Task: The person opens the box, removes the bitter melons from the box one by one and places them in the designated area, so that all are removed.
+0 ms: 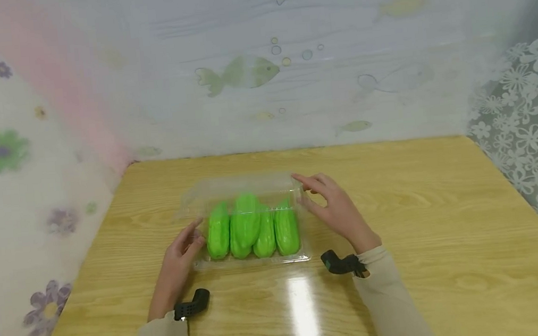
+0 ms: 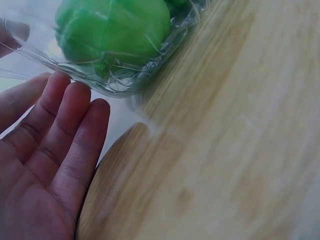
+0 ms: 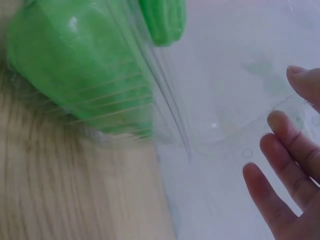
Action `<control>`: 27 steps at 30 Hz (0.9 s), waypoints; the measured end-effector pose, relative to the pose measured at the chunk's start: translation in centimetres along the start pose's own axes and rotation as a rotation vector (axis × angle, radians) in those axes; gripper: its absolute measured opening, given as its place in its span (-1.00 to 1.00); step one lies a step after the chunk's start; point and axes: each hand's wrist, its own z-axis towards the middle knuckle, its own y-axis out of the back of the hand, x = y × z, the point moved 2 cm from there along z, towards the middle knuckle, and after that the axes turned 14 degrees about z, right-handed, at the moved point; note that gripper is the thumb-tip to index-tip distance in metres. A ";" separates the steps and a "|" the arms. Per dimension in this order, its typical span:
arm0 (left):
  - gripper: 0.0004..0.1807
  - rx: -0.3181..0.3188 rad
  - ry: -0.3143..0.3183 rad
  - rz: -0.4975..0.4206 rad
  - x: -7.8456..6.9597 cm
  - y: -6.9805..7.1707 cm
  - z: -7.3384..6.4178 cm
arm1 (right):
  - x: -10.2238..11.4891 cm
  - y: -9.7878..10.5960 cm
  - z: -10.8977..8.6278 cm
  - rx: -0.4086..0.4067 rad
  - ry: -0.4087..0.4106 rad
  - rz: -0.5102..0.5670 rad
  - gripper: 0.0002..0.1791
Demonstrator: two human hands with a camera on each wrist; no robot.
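A clear plastic clamshell box [image 1: 253, 261] holds several bright green, ridged vegetable-shaped pieces [image 1: 218, 237] with pointed ends. One piece [image 1: 247, 220] lies on top of the others. The box's transparent lid [image 1: 237, 185] is raised along the far side. My left hand [image 1: 178, 257] is at the box's left side. In the left wrist view its fingertips [image 2: 77, 95] lie right at the plastic rim. My right hand [image 1: 337, 205] reaches the lid's right corner with an extended finger. The right wrist view shows its fingers [image 3: 280, 150] spread and gently bent beside the lid's edge.
The box stands on a wood-grain table [image 1: 427, 218] whose far edge meets a wall with painted fish [image 1: 241, 71]. Flowered panels flank it on both sides. Black wrist cameras [image 1: 340, 263] sit at both sleeve cuffs.
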 end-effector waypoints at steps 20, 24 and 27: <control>-0.50 0.020 0.022 -0.033 -0.9 -0.1 -1.8 | 0.0 1.0 0.7 -0.129 0.040 0.117 -0.55; -0.50 0.013 0.023 -0.054 -1.3 -0.1 -2.0 | 0.0 1.1 1.0 -0.163 0.036 0.147 -0.57; -0.51 0.012 0.029 -0.042 -1.4 0.0 -2.0 | -0.1 1.1 1.0 -0.181 0.016 0.175 -0.58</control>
